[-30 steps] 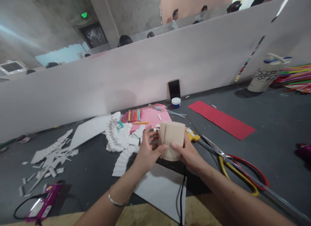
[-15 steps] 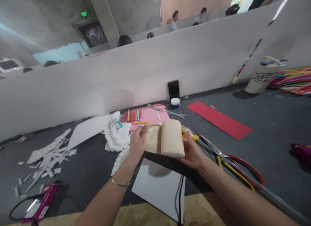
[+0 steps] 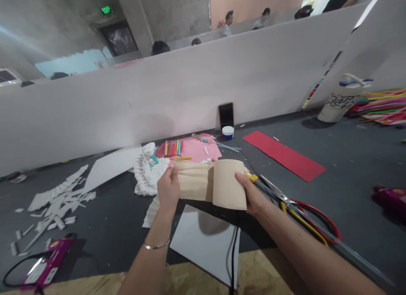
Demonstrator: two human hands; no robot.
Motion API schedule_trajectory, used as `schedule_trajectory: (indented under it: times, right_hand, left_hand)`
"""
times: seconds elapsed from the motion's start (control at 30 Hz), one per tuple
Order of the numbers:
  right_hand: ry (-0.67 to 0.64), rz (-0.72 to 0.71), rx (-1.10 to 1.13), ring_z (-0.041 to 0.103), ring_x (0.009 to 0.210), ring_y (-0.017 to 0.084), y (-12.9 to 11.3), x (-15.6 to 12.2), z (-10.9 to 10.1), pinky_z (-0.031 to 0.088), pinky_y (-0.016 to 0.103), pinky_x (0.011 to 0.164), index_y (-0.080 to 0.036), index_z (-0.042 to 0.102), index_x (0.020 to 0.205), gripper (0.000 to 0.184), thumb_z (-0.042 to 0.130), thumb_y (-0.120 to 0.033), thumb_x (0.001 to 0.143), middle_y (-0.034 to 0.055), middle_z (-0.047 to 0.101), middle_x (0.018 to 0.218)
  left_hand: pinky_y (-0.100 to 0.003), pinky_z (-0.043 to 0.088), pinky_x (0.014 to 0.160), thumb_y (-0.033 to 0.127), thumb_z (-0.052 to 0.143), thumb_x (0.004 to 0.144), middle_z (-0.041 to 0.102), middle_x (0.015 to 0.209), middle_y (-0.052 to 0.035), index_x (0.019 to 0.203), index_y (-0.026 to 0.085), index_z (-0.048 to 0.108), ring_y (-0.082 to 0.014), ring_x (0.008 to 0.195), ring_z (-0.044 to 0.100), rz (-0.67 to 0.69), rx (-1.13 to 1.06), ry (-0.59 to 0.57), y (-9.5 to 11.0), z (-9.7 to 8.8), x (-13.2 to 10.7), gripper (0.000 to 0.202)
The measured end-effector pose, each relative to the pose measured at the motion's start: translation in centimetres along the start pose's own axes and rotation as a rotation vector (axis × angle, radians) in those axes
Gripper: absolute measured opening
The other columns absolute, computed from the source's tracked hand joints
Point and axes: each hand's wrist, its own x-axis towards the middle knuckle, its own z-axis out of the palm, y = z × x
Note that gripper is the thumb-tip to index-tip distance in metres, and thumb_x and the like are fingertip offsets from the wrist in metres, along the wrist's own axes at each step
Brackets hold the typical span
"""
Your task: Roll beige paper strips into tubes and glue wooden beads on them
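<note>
A beige paper roll (image 3: 229,185), partly unwound, is held in the air above the table. My left hand (image 3: 168,186) pinches the loose end of its strip, which stretches with slight creases between my hands. Around the right side of the roll my right hand (image 3: 250,193) is closed, thumb on the front and fingers hidden behind. Beneath lies a white sheet or board (image 3: 204,240) with a black cord (image 3: 235,252) across its right edge. Large scissors with red and yellow handles (image 3: 311,219) rest beside my right forearm.
White frilled paper (image 3: 149,172), coloured sticks (image 3: 169,148) and pink paper (image 3: 198,147) lie behind my left hand. Paper scraps (image 3: 57,206) and a purple glue gun (image 3: 50,261) are left. A phone (image 3: 226,116), small jar (image 3: 227,133), red strip (image 3: 283,155) and tumbler (image 3: 344,100) stand or lie farther back.
My left hand has moved left, drawing out a longer, straighter strip from the roll. The roll has shifted slightly right, and my right thumb now presses on its front.
</note>
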Motion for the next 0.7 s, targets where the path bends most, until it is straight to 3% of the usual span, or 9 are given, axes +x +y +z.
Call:
schedule_trajectory:
  times: [0.13,0.3,0.47,0.7]
  right_hand:
    - [0.038,-0.068,0.033,0.067,0.098,0.032,-0.3,-0.5,1.5,0.054,0.047,0.083,-0.02,0.048,0.134,0.077,0.067,-0.057,0.069,0.0131,0.07,0.113]
    - [0.053,-0.201,-0.005,0.06,0.112,0.032,-1.5,-1.4,2.7,0.053,0.044,0.087,-0.026,0.029,0.147,0.102,0.076,-0.055,0.061,0.0115,0.056,0.136]
    - [0.037,-0.247,-0.021,0.06,0.113,0.033,-2.5,-2.3,3.0,0.053,0.045,0.088,-0.026,0.029,0.148,0.101,0.075,-0.057,0.063,0.0118,0.058,0.133]
    - [-0.018,-0.298,-0.105,0.059,0.115,0.032,-2.6,-2.4,3.7,0.051,0.045,0.091,-0.028,0.032,0.146,0.099,0.075,-0.06,0.062,0.0116,0.056,0.135]
  left_hand:
    - [-0.026,0.033,0.059,0.039,0.039,0.095,0.05,0.058,0.0001,0.066,0.021,0.048,-0.0156,0.06,0.047,-0.015,0.001,0.063,-0.3,-0.5,-0.9,0.035]
    - [-0.024,0.03,0.056,0.037,0.042,0.094,0.045,0.054,0.0022,0.061,0.02,0.04,-0.0126,0.056,0.042,-0.046,0.014,0.209,0.8,-1.7,-1.4,0.037]
    - [-0.022,0.031,0.055,0.035,0.044,0.093,0.045,0.053,0.003,0.061,0.02,0.041,-0.0114,0.054,0.042,-0.033,-0.014,0.257,1.6,-2.6,-1.8,0.035]
    - [-0.021,0.032,0.055,0.037,0.045,0.092,0.045,0.052,0.0032,0.06,0.019,0.043,-0.0107,0.053,0.042,-0.028,0.014,0.328,0.9,-4.0,-2.0,0.037]
